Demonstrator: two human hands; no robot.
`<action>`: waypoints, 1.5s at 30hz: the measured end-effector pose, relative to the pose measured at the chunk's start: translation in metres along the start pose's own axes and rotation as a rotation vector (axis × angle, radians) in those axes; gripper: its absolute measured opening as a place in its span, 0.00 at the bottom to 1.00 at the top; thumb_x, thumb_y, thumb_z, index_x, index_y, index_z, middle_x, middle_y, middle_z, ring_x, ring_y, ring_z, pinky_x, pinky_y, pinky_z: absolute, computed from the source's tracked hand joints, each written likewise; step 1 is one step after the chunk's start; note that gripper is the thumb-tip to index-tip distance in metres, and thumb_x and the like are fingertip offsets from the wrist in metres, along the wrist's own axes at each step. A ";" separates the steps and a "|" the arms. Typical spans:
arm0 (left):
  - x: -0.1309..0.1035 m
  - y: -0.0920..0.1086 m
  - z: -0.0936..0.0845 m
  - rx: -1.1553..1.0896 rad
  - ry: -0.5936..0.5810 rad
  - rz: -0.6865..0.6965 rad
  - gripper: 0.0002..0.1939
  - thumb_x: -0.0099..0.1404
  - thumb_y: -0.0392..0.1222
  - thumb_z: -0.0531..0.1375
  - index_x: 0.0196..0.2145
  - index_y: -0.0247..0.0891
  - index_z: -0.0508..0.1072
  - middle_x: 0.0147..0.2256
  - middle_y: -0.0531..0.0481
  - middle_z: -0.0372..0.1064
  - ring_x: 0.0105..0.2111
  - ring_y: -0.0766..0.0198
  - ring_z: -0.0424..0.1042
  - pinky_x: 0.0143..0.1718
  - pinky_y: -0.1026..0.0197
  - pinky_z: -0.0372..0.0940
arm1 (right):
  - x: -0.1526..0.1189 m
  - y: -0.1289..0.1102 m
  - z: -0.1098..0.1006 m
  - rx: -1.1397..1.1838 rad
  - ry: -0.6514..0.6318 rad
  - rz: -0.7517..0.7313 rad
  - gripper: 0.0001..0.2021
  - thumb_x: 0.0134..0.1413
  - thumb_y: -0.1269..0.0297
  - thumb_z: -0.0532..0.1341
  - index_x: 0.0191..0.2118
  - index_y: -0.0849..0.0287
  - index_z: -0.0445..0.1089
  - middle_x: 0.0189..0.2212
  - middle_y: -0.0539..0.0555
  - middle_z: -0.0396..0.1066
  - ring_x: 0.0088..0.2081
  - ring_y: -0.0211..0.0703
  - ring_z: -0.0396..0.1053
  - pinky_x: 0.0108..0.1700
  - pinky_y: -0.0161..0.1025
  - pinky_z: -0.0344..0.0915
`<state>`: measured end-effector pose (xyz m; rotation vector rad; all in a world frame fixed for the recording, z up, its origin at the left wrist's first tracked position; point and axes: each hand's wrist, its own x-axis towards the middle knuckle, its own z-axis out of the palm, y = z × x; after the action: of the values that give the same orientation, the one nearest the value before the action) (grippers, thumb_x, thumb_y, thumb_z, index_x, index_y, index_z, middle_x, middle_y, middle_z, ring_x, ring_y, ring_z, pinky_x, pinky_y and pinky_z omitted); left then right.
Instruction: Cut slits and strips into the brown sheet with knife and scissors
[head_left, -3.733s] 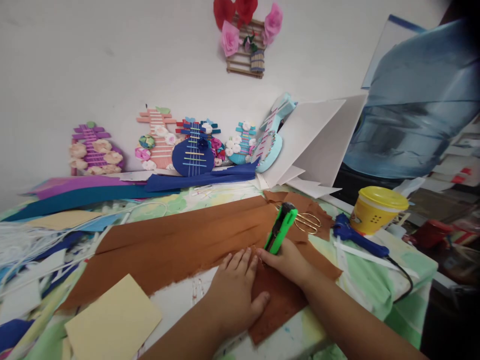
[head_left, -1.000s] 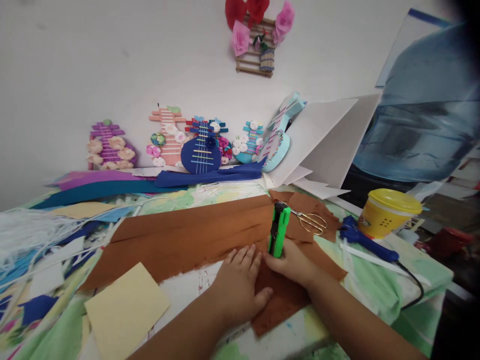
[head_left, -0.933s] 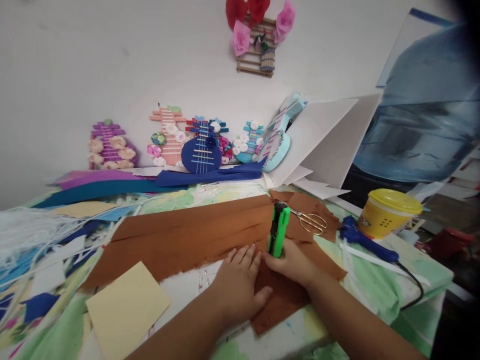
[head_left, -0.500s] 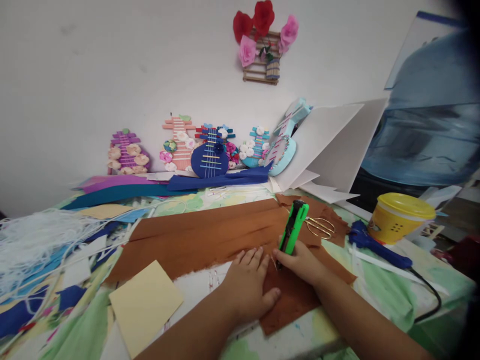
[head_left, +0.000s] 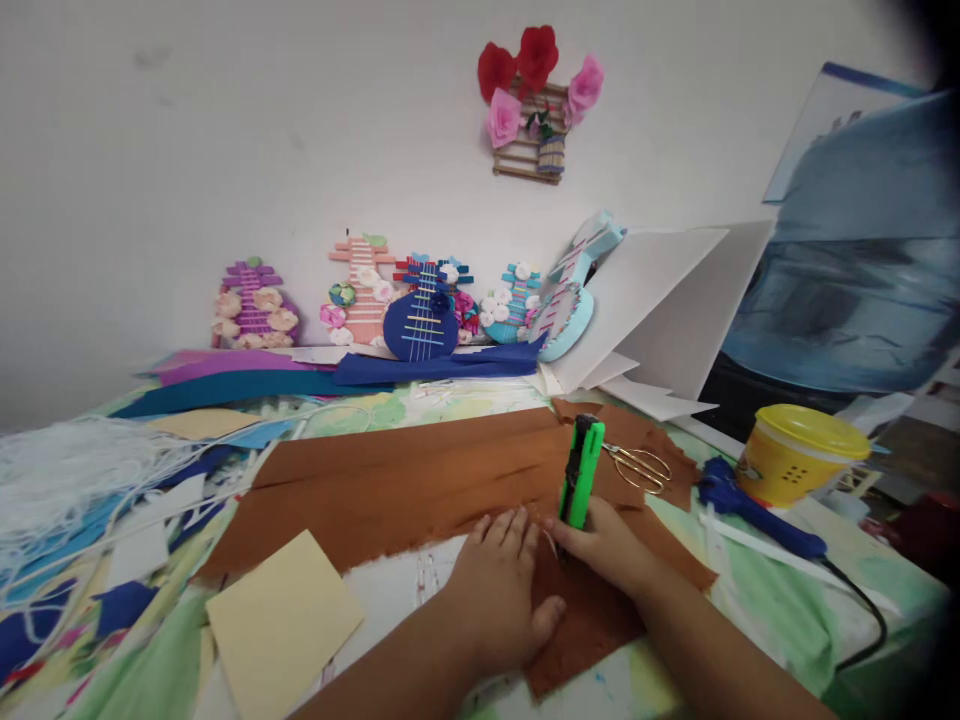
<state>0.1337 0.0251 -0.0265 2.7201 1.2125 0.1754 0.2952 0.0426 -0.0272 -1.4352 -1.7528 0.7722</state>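
My left hand point(head_left: 504, 590) lies flat with fingers stretched, pressing on the near edge of a brown sheet of crepe-like material point(head_left: 397, 480) and the white sheet point(head_left: 397, 590) beside it. In my right hand point(head_left: 604, 545) is a green and black utility knife point(head_left: 582, 475), held upright with its lower end at the brown material, just right of my left fingertips. Its blade tip is hard to make out. Gold-handled scissors point(head_left: 641, 465) rest on the brown material beyond my right hand.
A cream square sheet point(head_left: 285, 620) lies at the near left, with white string point(head_left: 75, 480) and scraps behind it. On the right are a blue glue gun point(head_left: 765, 510), a yellow-lidded tub point(head_left: 802, 455) and a large water bottle point(head_left: 862, 260). Decorated instrument models point(head_left: 421, 320) line the wall.
The view has tilted slightly, so most things sit a little lower. The knife stands a bit more upright and has shifted slightly toward me. My left hand keeps its place on the material.
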 end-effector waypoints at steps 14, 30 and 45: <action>0.001 0.002 0.002 0.038 0.013 -0.013 0.35 0.59 0.57 0.43 0.56 0.26 0.49 0.56 0.35 0.44 0.55 0.48 0.43 0.53 0.48 0.40 | 0.002 -0.001 0.002 -0.052 0.006 0.007 0.15 0.44 0.57 0.54 0.18 0.59 0.50 0.16 0.45 0.50 0.20 0.32 0.50 0.21 0.30 0.51; 0.000 0.002 -0.002 0.007 0.006 -0.017 0.34 0.58 0.55 0.45 0.55 0.27 0.52 0.56 0.36 0.43 0.55 0.49 0.44 0.53 0.48 0.40 | -0.001 0.003 0.002 -0.028 -0.029 -0.051 0.14 0.41 0.59 0.57 0.18 0.58 0.50 0.16 0.44 0.49 0.20 0.31 0.49 0.20 0.30 0.48; 0.000 0.003 -0.005 0.021 -0.029 -0.020 0.34 0.59 0.55 0.46 0.56 0.28 0.50 0.57 0.37 0.42 0.55 0.50 0.44 0.53 0.49 0.40 | 0.002 0.005 -0.003 0.099 0.037 0.012 0.16 0.41 0.55 0.57 0.18 0.59 0.52 0.16 0.45 0.50 0.21 0.32 0.51 0.21 0.31 0.52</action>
<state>0.1354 0.0236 -0.0212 2.7177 1.2399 0.1206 0.3003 0.0454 -0.0291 -1.3863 -1.6564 0.8220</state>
